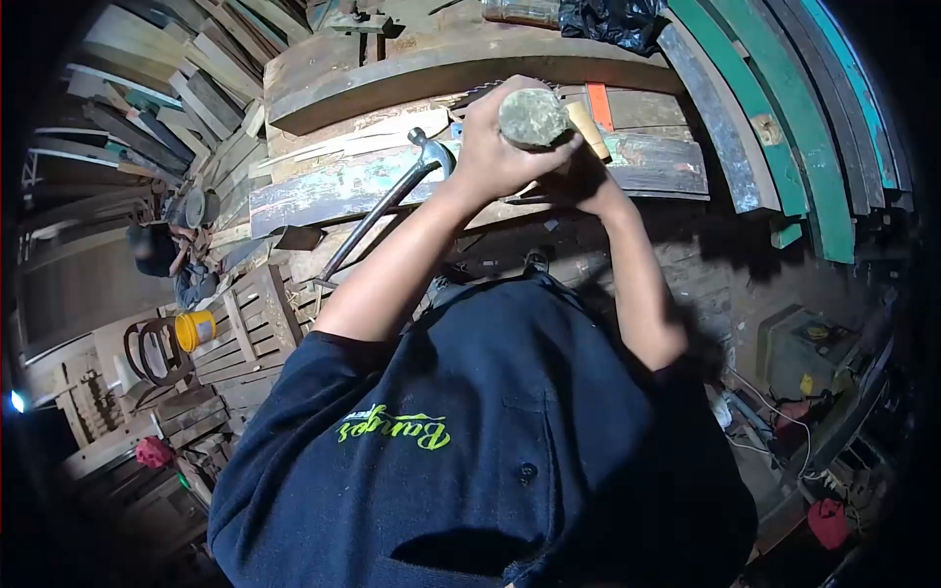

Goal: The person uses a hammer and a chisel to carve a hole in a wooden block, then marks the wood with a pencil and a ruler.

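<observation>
- Left hand (495,147) is closed in a full fist around a round wooden handle (534,118). The blunt grey-green end of the handle faces the camera.
- The handle is held up in front of the chest, above the tabletop (323,191) and roughly at frame centre. Its lower part is hidden by the fist, so I cannot tell what it is attached to.
- The fist wrap, rather than a fingertip pinch, looks like a grip for firm control of a thick, heavy piece.
- Right hand (588,181) sits just beside and under the left, touching it, in deep shadow. I cannot tell if its fingers are curled on something or only bracing; it probably steadies from below.
- A pale wooden piece (590,132) pokes out between the two hands. Who holds it is unclear.
- Claw hammer (431,152) lies on the tabletop just left of the left wrist, with its shaft running down-left. It is likely parked there within easy reach.
- An orange strip (598,106) lies on the planks behind the hands.
- Curved green boards (784,118) are stacked at right and loose planks (196,98) at left, both off the work spot.
- A yellow bucket (194,330) sits far left and low, well apart.
- A black bag (613,20) is at the top edge.
</observation>
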### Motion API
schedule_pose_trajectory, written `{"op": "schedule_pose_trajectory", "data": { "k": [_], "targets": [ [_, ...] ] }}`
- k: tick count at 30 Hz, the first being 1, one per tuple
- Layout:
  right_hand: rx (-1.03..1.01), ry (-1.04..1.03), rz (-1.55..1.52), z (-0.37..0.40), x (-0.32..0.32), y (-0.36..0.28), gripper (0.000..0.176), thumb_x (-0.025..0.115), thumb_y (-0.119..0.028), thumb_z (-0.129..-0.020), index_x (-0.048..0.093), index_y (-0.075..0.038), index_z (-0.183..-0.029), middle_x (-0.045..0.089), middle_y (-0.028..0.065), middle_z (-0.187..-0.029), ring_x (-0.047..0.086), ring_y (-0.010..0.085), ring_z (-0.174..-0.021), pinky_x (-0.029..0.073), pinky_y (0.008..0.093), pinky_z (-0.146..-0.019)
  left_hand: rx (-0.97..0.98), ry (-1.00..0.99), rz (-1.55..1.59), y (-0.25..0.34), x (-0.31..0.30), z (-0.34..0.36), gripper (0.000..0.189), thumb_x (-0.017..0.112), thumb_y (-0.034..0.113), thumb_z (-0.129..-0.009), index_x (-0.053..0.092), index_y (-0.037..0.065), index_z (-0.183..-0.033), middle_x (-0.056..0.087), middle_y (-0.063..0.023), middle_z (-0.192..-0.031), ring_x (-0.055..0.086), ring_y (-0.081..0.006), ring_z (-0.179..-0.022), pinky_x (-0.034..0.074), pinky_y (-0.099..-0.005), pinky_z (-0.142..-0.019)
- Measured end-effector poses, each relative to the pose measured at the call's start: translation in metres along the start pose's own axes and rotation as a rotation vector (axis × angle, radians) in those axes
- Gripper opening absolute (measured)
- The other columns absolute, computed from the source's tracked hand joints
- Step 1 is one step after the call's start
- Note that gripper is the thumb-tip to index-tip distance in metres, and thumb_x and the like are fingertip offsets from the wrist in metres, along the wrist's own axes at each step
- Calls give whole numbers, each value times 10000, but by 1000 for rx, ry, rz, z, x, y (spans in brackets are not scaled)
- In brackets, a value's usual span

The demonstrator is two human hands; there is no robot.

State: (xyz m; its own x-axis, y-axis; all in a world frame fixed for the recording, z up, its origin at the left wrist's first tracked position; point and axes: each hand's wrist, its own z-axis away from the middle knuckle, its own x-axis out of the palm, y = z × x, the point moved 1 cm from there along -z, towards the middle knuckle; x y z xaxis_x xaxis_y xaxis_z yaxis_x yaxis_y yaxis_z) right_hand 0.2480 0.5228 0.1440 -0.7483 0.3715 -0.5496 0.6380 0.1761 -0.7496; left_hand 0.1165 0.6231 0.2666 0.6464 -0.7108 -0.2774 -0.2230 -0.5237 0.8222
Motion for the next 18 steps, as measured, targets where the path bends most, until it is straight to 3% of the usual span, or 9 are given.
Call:
{"op": "schedule_pose_trajectory", "data": {
  "k": [1,2,4,5,6,10,14,16,18],
  "targets": [
    [99,-13,-93,-3,-12,-25,747,806,-194,-760,409,-48,-1376,543,170,-1308,560,302,-1183,452,403,-1008,96,-7,-132,0,-2,-3,449,869,199,-672,624,31,-1009,591,-95,-1049,593,-190,-981,485,-323,-871],
    [95,-13,-92,-10,-21,-43,747,806,-194,-760,409,-48,-1376,543,170,-1308,560,302,-1183,452,403,-1008,192,-14,-265,1,-4,-7,496,879,227,-665,626,44,-1049,566,-123,-1154,578,-234,-1070,477,-355,-920],
    [190,-49,-485,-22,-32,-63,734,810,-150,-747,429,-52,-1366,580,115,-1262,584,231,-1114,489,363,-947,95,22,-411,6,-4,-9,584,887,290,-659,616,74,-1128,435,-174,-1344,463,-329,-1252,420,-435,-1024],
    [167,-56,-455,-28,-34,-63,711,818,-115,-728,463,-60,-1341,588,78,-1246,572,182,-1106,490,343,-935,147,-7,-466,4,-9,-11,738,884,423,-627,562,126,-1221,371,-224,-1373,365,-420,-1300,350,-531,-1060],
    [74,-50,-438,-30,-30,-53,661,818,-112,-728,500,-48,-1304,607,83,-1217,577,185,-1104,491,348,-937,116,-23,-421,7,-13,-8,830,864,456,-651,500,119,-1317,338,-223,-1404,323,-426,-1338,340,-521,-1081],
    [88,-12,-846,-57,-20,-68,331,792,-125,-786,616,-24,-1048,652,29,-950,612,128,-906,504,297,-812,-116,19,-164,-1,-65,18,725,767,407,-801,469,67,-1367,431,-235,-1360,391,-379,-1326,350,-465,-1088],
    [85,56,-771,-62,-22,-74,302,720,-15,-773,545,-69,-1013,578,14,-886,550,100,-806,481,253,-680,-544,-74,-675,-57,-135,116,503,715,292,-842,554,44,-1249,581,-213,-1149,515,-420,-1162,418,-448,-1010],
    [152,94,-842,-61,-22,-76,309,723,7,-765,552,-75,-1009,579,19,-867,552,99,-786,471,246,-674,-668,-161,-937,-73,-155,170,476,738,250,-815,560,38,-1203,550,-218,-1146,521,-429,-1107,440,-459,-967],
    [53,154,-817,-63,-17,-71,315,704,38,-769,549,-73,-1021,579,23,-843,556,105,-769,455,245,-684,-567,-118,-964,-65,-159,199,487,764,222,-788,558,37,-1188,523,-223,-1156,527,-415,-1096,461,-458,-932]
  ]
}}
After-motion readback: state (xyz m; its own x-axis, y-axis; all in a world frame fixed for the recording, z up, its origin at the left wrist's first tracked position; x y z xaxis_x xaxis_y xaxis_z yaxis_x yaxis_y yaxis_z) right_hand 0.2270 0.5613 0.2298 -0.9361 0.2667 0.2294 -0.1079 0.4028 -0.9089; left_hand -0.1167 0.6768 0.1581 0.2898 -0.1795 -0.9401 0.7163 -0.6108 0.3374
